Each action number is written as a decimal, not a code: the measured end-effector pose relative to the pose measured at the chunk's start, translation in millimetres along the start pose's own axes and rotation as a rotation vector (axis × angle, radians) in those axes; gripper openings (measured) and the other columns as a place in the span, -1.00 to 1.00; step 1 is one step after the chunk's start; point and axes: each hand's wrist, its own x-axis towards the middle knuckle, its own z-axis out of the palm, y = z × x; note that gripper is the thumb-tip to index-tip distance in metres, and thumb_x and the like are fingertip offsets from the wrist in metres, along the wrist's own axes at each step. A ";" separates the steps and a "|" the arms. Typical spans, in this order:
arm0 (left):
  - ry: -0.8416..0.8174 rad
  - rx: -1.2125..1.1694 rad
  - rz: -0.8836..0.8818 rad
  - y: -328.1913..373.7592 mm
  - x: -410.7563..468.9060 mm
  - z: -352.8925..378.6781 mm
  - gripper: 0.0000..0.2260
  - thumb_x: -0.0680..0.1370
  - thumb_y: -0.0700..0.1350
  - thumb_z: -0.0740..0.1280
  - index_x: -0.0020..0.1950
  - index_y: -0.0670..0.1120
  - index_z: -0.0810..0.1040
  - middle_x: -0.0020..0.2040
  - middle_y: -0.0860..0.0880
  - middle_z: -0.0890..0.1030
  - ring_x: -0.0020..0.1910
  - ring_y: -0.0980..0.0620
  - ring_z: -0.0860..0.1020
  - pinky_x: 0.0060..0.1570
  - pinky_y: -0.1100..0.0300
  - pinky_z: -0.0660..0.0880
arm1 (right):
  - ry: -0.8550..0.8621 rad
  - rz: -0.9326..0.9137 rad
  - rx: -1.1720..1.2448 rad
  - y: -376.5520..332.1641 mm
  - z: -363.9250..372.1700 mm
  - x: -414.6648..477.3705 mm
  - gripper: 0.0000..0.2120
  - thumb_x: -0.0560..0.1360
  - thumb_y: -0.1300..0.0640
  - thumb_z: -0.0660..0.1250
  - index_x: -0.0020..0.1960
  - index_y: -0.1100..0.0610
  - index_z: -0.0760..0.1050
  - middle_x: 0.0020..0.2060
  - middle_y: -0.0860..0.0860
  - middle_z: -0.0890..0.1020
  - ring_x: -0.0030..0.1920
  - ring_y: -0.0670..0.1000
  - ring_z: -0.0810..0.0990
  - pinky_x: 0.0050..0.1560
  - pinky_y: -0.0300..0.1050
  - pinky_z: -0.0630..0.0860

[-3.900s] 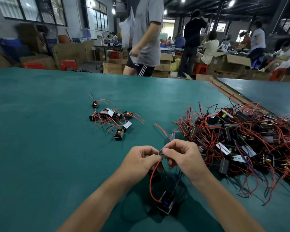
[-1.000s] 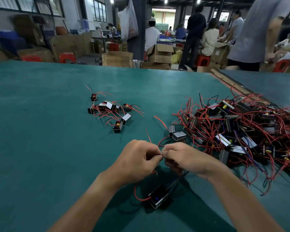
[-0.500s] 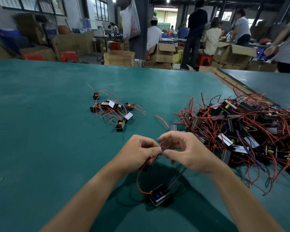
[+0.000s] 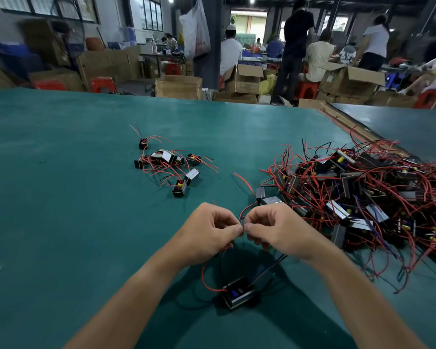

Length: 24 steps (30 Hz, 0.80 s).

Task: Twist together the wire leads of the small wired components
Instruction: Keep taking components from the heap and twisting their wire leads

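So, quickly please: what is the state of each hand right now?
Left hand: closed, pinching the wire leads of the small component.
Right hand: closed, pinching the same wire leads.

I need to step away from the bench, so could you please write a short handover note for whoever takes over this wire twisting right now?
Hands: left hand and right hand both pinch the leads of one component, fingertips meeting above it.
Things: the component sits low, just below the hands. A small group lies farther out to the left on the green table. A big tangled pile lies to the right.
Done: probably the small group, though its twists are too small to confirm.
Left: finish this twist, then most likely work through the big pile.
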 end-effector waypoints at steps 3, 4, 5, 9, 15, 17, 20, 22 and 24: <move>0.060 0.241 0.177 -2.1 -2.1 3.2 -0.85 0.50 -0.16 0.39 -0.27 -0.09 0.63 -0.49 0.05 0.50 -0.49 0.17 0.42 -0.41 0.21 0.41 | -0.019 0.160 0.145 -3.4 -1.4 0.3 -0.75 0.50 0.35 0.32 -0.32 0.15 0.52 -0.50 0.01 0.49 -0.51 -0.07 0.39 -0.51 -0.25 0.28; 0.100 0.355 0.250 -3.0 -2.9 4.1 -0.87 0.48 -0.11 0.38 -0.25 -0.08 0.65 -0.47 0.02 0.52 -0.45 0.15 0.45 -0.37 0.17 0.43 | -0.030 0.226 0.199 -4.2 -2.5 1.0 -0.74 0.48 0.35 0.32 -0.36 0.13 0.52 -0.50 0.03 0.47 -0.52 -0.06 0.36 -0.53 -0.27 0.25; 0.133 0.446 0.307 -3.0 -3.9 4.7 -0.88 0.46 -0.07 0.38 -0.23 -0.05 0.66 -0.44 0.02 0.54 -0.40 0.10 0.47 -0.32 0.13 0.43 | -0.051 0.287 0.246 -4.6 -4.1 1.0 -0.72 0.47 0.34 0.31 -0.38 0.11 0.52 -0.49 0.04 0.45 -0.53 -0.06 0.35 -0.54 -0.28 0.22; 0.110 0.293 0.274 -1.0 -2.6 3.6 -0.88 0.49 -0.14 0.38 -0.23 -0.10 0.65 -0.44 -0.03 0.55 -0.46 0.08 0.47 -0.41 0.17 0.43 | -0.084 0.209 0.314 -1.7 -6.5 -0.3 -0.77 0.49 0.34 0.35 -0.30 0.12 0.55 -0.43 0.03 0.53 -0.45 -0.08 0.45 -0.48 -0.28 0.37; 0.009 -0.134 -0.056 3.5 0.1 -2.0 -0.77 0.56 -0.30 0.31 -0.29 -0.13 0.58 -0.56 0.04 0.42 -0.59 0.15 0.28 -0.54 0.34 0.23 | 0.174 -0.273 -0.006 5.1 2.9 4.6 -0.81 0.37 0.40 0.50 -0.22 0.13 0.63 -0.35 0.04 0.68 -0.34 -0.13 0.57 -0.25 -0.24 0.53; -0.020 -0.194 -0.112 4.2 -0.2 -2.8 -0.74 0.57 -0.28 0.31 -0.31 -0.12 0.59 -0.56 0.02 0.41 -0.58 0.13 0.26 -0.54 0.33 0.19 | 0.190 -0.299 -0.029 7.9 2.4 4.9 -0.83 0.38 0.34 0.52 -0.22 0.09 0.66 -0.33 0.03 0.70 -0.34 -0.14 0.58 -0.25 -0.24 0.54; -0.028 -0.226 -0.153 4.7 -0.1 -4.1 -0.74 0.56 -0.27 0.32 -0.32 -0.11 0.60 -0.55 -0.01 0.41 -0.54 0.10 0.25 -0.51 0.29 0.18 | 0.201 -0.329 -0.058 8.1 2.1 4.6 -0.77 0.41 0.31 0.51 -0.23 -0.01 0.66 -0.37 -0.09 0.68 -0.38 -0.22 0.56 -0.28 -0.34 0.47; -0.026 -0.206 -0.147 3.7 -0.1 -3.0 -0.76 0.55 -0.27 0.33 -0.31 -0.13 0.61 -0.56 0.01 0.41 -0.57 0.12 0.26 -0.53 0.32 0.19 | 0.196 -0.326 -0.100 6.8 1.7 4.0 -0.75 0.43 0.31 0.49 -0.25 -0.03 0.64 -0.38 -0.10 0.66 -0.40 -0.22 0.54 -0.29 -0.35 0.46; -0.006 -0.153 -0.113 2.3 -0.5 -0.1 -0.78 0.55 -0.29 0.33 -0.29 -0.15 0.61 -0.57 0.03 0.42 -0.59 0.16 0.29 -0.55 0.35 0.22 | 0.180 -0.295 -0.168 6.1 1.8 3.6 -0.80 0.46 0.31 0.44 -0.25 0.04 0.62 -0.38 -0.05 0.64 -0.38 -0.20 0.51 -0.27 -0.29 0.48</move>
